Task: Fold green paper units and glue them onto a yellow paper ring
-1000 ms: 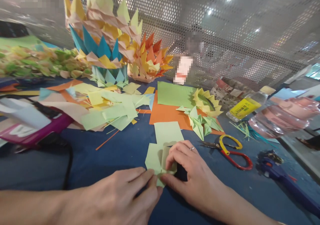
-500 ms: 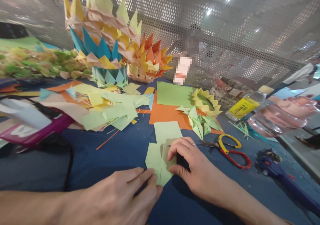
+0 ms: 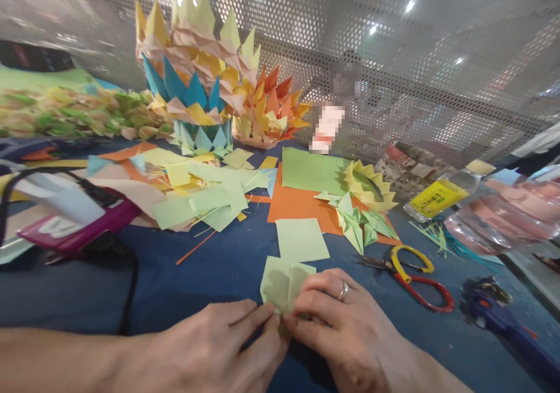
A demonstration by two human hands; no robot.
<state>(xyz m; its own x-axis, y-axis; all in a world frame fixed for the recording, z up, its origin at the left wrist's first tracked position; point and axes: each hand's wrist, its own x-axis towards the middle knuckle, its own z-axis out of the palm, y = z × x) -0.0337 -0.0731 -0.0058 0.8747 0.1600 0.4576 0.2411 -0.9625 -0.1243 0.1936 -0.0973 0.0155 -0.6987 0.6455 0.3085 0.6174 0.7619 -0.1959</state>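
A partly folded piece of light green paper (image 3: pixel 277 283) lies on the blue tabletop, with creased flaps meeting along its middle. My left hand (image 3: pixel 234 337) has its fingertips pinched at the near left edge of this paper. On the near right edge, the fingers of my right hand (image 3: pixel 335 317), with a ring on one of them, are closed on the paper too. Both sets of fingertips almost meet and hide the paper's near end. Just beyond it lies a flat light green sheet (image 3: pixel 301 238).
Scissors (image 3: pixel 415 267) and a blue glue gun (image 3: pixel 490 308) lie to the right. Folded green pieces (image 3: pixel 354 218) rest on an orange sheet (image 3: pixel 289 203). Paper scraps (image 3: pixel 210 189), a purple device with a cord (image 3: pixel 83 224), paper crowns (image 3: pixel 196 95) and a bottle (image 3: pixel 441 195) stand around.
My right hand has come nearer and leftward, its fingers now closed at the paper's near right edge beside my left fingertips. The view has shifted slightly.
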